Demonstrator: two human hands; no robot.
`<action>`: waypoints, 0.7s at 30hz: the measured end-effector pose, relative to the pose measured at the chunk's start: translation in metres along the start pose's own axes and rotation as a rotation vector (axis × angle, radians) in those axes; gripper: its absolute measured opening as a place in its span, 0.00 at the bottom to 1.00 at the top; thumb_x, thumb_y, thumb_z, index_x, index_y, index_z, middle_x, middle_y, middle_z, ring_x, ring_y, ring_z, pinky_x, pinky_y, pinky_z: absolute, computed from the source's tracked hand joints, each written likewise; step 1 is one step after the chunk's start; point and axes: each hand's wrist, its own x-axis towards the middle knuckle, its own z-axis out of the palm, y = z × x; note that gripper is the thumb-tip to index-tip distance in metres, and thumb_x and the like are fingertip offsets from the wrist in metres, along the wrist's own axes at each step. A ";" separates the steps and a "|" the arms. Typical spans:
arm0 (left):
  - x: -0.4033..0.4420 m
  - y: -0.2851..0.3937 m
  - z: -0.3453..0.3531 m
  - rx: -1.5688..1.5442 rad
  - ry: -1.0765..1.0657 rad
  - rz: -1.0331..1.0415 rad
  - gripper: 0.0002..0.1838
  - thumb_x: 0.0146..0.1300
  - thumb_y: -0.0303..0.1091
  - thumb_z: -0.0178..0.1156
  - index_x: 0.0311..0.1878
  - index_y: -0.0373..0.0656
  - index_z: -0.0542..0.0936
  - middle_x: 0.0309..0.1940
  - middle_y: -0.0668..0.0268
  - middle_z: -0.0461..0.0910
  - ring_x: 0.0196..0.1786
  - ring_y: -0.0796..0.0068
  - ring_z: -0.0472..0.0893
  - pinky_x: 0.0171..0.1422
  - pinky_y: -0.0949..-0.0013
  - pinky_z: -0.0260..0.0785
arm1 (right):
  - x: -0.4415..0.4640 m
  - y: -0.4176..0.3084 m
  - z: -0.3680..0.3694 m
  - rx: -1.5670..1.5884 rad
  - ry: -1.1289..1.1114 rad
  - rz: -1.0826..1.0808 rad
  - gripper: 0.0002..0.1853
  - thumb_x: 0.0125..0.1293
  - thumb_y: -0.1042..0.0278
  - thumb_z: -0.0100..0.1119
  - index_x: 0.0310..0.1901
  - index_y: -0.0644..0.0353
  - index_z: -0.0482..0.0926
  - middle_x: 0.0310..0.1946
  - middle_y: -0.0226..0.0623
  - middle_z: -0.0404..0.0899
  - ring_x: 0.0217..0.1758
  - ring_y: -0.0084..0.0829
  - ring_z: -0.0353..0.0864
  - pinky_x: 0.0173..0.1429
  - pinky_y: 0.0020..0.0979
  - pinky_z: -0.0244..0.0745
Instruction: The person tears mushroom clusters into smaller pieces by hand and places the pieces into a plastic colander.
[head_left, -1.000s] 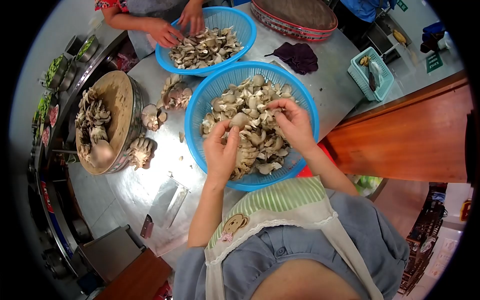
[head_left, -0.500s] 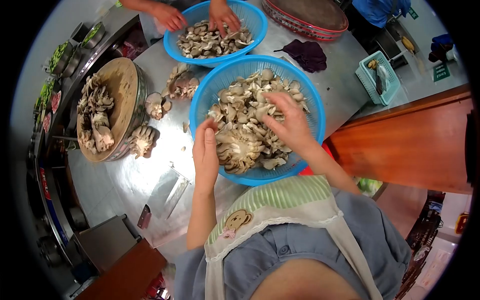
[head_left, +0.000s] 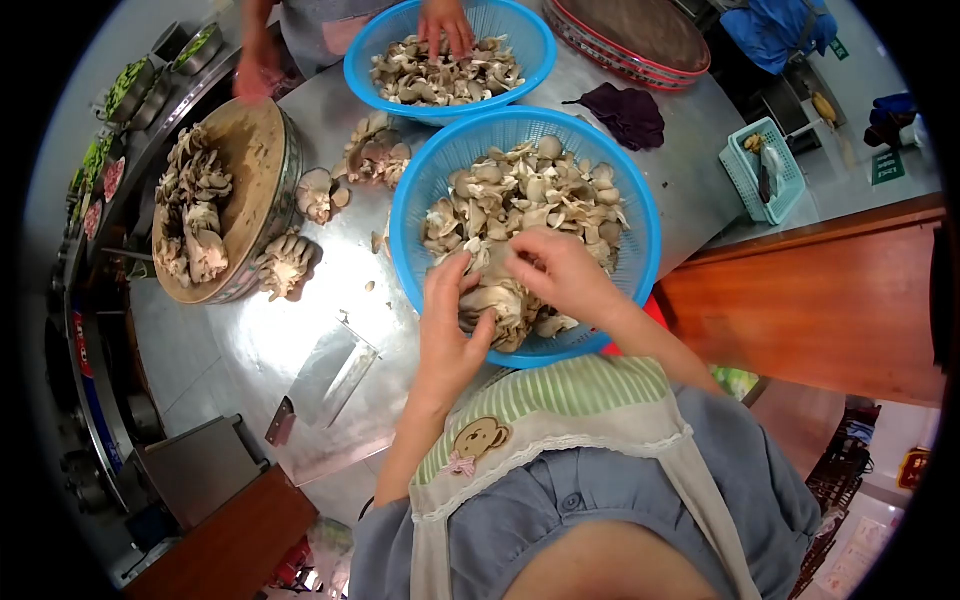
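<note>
In the head view, a blue plastic basket (head_left: pixel 651 235) full of loose oyster mushrooms (head_left: pixel 535 190) stands right in front of me. A large oyster mushroom cluster (head_left: pixel 505 308) lies on top, near the basket's front left. My left hand (head_left: pixel 448 325) grips its left side, thumb apart from the curled fingers. Over the cluster's upper edge, my right hand (head_left: pixel 562 268) is closed in a pinch on it; the fingertips are partly hidden.
A co-worker's hand (head_left: pixel 443 25) reaches into a second blue basket (head_left: pixel 548 60) of mushrooms; the other is blurred by a round chopping block (head_left: pixel 262 160) bearing clusters. A cleaver (head_left: pixel 340 370) lies at the left. A dark purple cloth-like item (head_left: pixel 625 115) lies behind the basket.
Both my hands have come in onto the oyster mushroom cluster, the right one moving down and left. A co-worker's hand has left the far basket toward the chopping block. The view has shifted slightly.
</note>
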 end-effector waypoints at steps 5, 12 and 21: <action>-0.007 0.000 0.002 0.034 0.051 0.014 0.38 0.56 0.18 0.65 0.72 0.40 0.66 0.67 0.55 0.68 0.63 0.59 0.80 0.66 0.61 0.73 | -0.010 0.032 -0.003 0.434 0.152 0.244 0.10 0.66 0.72 0.64 0.47 0.63 0.82 0.39 0.39 0.84 0.41 0.36 0.84 0.47 0.35 0.77; -0.016 -0.003 -0.002 0.181 0.035 -0.014 0.33 0.53 0.24 0.71 0.64 0.39 0.72 0.60 0.55 0.73 0.59 0.59 0.78 0.65 0.62 0.71 | -0.014 0.001 -0.015 -0.094 0.361 -0.042 0.17 0.64 0.67 0.68 0.53 0.62 0.81 0.48 0.44 0.80 0.47 0.37 0.82 0.52 0.34 0.78; -0.022 0.001 0.002 0.154 -0.017 0.048 0.30 0.53 0.26 0.72 0.60 0.38 0.74 0.56 0.56 0.76 0.60 0.57 0.77 0.65 0.61 0.69 | -0.019 0.018 -0.005 0.223 -0.187 0.033 0.15 0.62 0.65 0.70 0.49 0.61 0.82 0.44 0.36 0.73 0.45 0.30 0.77 0.48 0.30 0.74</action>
